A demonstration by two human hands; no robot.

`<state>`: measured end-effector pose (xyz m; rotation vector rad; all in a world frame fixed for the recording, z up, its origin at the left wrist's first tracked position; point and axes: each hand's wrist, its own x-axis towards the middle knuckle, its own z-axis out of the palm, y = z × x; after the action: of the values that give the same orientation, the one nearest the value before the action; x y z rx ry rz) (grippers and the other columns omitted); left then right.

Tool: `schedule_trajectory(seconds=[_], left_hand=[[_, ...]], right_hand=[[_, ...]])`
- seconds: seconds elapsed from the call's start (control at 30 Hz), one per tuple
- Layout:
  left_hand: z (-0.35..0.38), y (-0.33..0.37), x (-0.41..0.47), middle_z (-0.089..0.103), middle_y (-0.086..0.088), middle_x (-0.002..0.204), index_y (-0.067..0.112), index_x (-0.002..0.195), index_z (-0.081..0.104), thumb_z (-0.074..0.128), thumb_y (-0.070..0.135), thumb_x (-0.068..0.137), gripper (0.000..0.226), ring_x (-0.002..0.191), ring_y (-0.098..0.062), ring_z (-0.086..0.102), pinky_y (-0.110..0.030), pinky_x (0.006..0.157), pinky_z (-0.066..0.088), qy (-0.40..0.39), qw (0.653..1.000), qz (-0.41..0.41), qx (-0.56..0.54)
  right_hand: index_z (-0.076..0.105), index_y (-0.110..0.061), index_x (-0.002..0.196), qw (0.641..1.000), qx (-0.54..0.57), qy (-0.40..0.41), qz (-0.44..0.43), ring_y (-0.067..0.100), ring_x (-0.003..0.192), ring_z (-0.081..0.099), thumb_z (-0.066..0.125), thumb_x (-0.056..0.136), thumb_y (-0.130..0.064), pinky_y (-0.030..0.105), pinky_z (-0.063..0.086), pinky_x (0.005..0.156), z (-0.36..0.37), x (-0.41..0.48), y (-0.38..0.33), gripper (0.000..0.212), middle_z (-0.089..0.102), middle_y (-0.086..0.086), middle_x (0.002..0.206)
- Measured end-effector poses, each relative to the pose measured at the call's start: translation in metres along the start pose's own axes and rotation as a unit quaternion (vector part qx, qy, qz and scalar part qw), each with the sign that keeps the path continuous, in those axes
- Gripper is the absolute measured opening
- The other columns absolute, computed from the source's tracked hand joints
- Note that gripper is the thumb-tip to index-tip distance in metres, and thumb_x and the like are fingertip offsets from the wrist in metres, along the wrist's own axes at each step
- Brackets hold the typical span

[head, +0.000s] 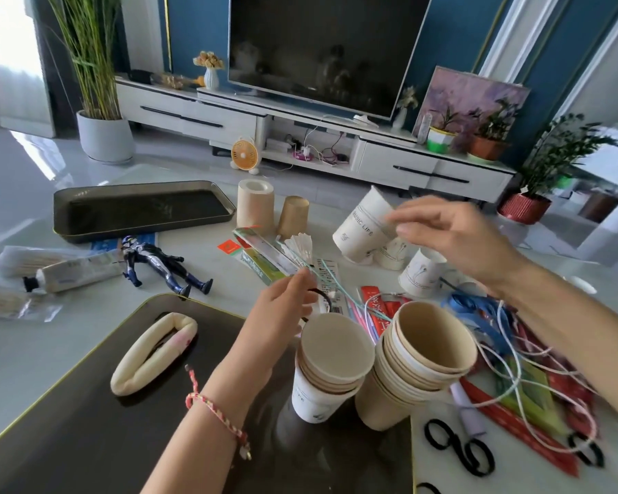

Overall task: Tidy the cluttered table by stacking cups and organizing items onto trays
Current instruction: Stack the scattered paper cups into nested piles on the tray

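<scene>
Two stacks of paper cups stand on the near dark tray (86,422): a white-based stack (330,365) and a taller brown stack (425,354). My right hand (454,233) reaches forward and pinches a tilted white printed cup (361,229) with its fingertips, above other upturned white cups (421,272). Two upturned brown cups (256,208) stand further back. My left hand (286,304) hovers behind the white-based stack, fingers curled over thin teal strings (327,279) and a black hair tie (323,297). Its grip is hidden.
A second dark tray (140,208) lies at the far left. A cream hair roll (154,351) rests on the near tray. A toy figure (161,262), a tube (75,272), a shuttlecock (300,244), ribbons and cords (514,351) and black hair ties (457,447) litter the table.
</scene>
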<state>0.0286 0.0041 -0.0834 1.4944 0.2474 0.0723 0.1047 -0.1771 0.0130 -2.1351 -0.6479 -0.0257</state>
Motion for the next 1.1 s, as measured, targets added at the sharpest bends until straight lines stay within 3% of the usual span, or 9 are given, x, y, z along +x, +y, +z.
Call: schedule_trajectory(seconds=[0.17,0.33,0.47,0.57,0.67,0.77,0.83,1.0,1.1], left_hand=[[0.002,0.003,-0.003,0.065,-0.003,0.102,0.024,0.089,0.061,0.027,0.048,0.097,0.041,0.098,-0.020,0.060,-0.028,0.077,0.046,0.030,0.999,-0.015,-0.024],[0.004,0.006,-0.009,0.066,0.002,0.093,0.023,0.090,0.061,0.023,0.052,0.096,0.048,0.085,-0.012,0.061,-0.026,0.066,0.045,0.031,0.999,-0.017,-0.033],[0.003,0.006,-0.012,0.067,-0.004,0.104,0.015,0.109,0.062,0.022,0.053,0.095,0.058,0.093,-0.016,0.061,-0.027,0.073,0.045,0.015,0.999,-0.009,-0.029],[0.005,0.007,-0.014,0.065,-0.003,0.108,0.015,0.114,0.059,0.026,0.053,0.094,0.054,0.097,-0.015,0.060,-0.026,0.073,0.044,0.005,1.000,0.001,-0.019],[0.010,0.007,-0.016,0.066,0.001,0.104,0.018,0.108,0.062,0.038,0.046,0.094,0.039,0.102,-0.014,0.059,-0.025,0.074,0.042,-0.003,1.000,0.016,0.002],[0.014,0.004,-0.013,0.067,-0.001,0.100,0.024,0.087,0.062,0.047,0.036,0.094,0.021,0.091,-0.009,0.058,-0.014,0.064,0.039,0.010,0.999,0.033,0.030],[0.017,0.000,-0.009,0.066,0.005,0.095,0.025,0.090,0.061,0.049,0.033,0.094,0.015,0.082,0.003,0.054,-0.002,0.054,0.037,0.013,0.998,0.043,0.045],[0.020,-0.008,-0.001,0.064,0.013,0.094,0.022,0.107,0.064,0.049,0.033,0.093,0.023,0.079,0.010,0.050,-0.002,0.052,0.036,0.017,0.996,0.040,0.079],[0.021,-0.011,0.001,0.062,0.018,0.089,0.022,0.107,0.064,0.049,0.034,0.093,0.023,0.077,0.011,0.050,0.002,0.051,0.036,0.009,0.995,0.041,0.087]], right_hand=[[0.072,-0.019,0.091,0.977,-0.147,0.037,-0.148,-0.003,0.097,0.056,0.061,0.085,-0.009,0.005,0.038,0.086,-0.004,-0.062,-0.054,0.016,0.063,-0.013,0.099],[0.074,-0.015,0.094,0.954,-0.238,-0.034,-0.177,0.002,0.095,0.053,0.065,0.084,-0.009,0.024,0.040,0.091,0.031,-0.096,-0.054,0.014,0.064,-0.007,0.096],[0.071,-0.025,0.105,0.941,-0.268,-0.139,-0.157,-0.004,0.109,0.042,0.060,0.088,-0.026,0.005,0.023,0.095,0.046,-0.103,-0.044,0.020,0.057,-0.016,0.114],[0.071,-0.030,0.095,0.973,-0.173,-0.107,-0.106,-0.011,0.112,0.044,0.060,0.086,-0.032,-0.003,0.025,0.091,0.032,-0.089,-0.038,0.014,0.054,-0.022,0.117],[0.071,-0.023,0.091,0.985,-0.160,0.007,-0.068,-0.002,0.103,0.053,0.059,0.087,-0.017,0.011,0.035,0.090,0.007,-0.049,-0.006,0.013,0.062,-0.011,0.106],[0.063,-0.011,0.111,0.963,-0.253,0.076,0.055,0.019,0.107,0.053,0.055,0.088,-0.010,0.025,0.036,0.090,-0.010,-0.008,0.054,0.024,0.059,0.009,0.117],[0.049,-0.007,0.128,0.949,-0.268,0.085,0.138,0.026,0.117,0.048,0.055,0.088,-0.009,0.029,0.035,0.094,-0.014,0.009,0.096,0.041,0.051,0.016,0.130],[0.016,-0.012,0.147,0.927,-0.262,0.105,0.248,0.034,0.135,0.028,0.063,0.084,-0.027,0.041,0.027,0.107,-0.013,0.039,0.157,0.079,0.026,0.016,0.149],[0.014,-0.015,0.147,0.911,-0.307,0.092,0.259,0.035,0.136,0.024,0.061,0.085,-0.034,0.045,0.026,0.109,-0.010,0.057,0.177,0.081,0.019,0.011,0.153]])
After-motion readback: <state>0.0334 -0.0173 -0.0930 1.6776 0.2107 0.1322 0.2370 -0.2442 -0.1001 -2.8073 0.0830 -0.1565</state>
